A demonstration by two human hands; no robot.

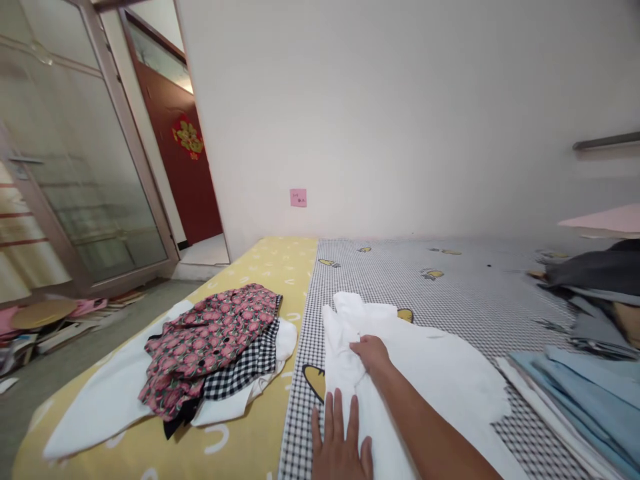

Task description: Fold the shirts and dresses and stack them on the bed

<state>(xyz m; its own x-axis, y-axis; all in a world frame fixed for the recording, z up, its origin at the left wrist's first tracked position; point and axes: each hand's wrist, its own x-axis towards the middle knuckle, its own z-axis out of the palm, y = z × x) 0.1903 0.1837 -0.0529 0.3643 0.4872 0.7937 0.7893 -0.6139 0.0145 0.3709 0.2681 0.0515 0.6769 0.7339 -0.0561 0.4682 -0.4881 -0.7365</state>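
Observation:
A white shirt (430,360) lies spread on the grey checked half of the bed, its collar end pointing away from me. My right hand (374,353) reaches across it, fingers curled and pinching the fabric near the collar and front edge. Closer to me, my left hand (340,440) rests flat, fingers spread, along the shirt's left edge. Part of the shirt is hidden under my right forearm.
Left of the shirt, a pink floral garment (225,327) lies heaped with black checked and white clothes on the yellow sheet (250,453). Folded blue clothes (585,387) and dark clothes (600,280) are stacked at right. A wall (400,120) stands behind the bed.

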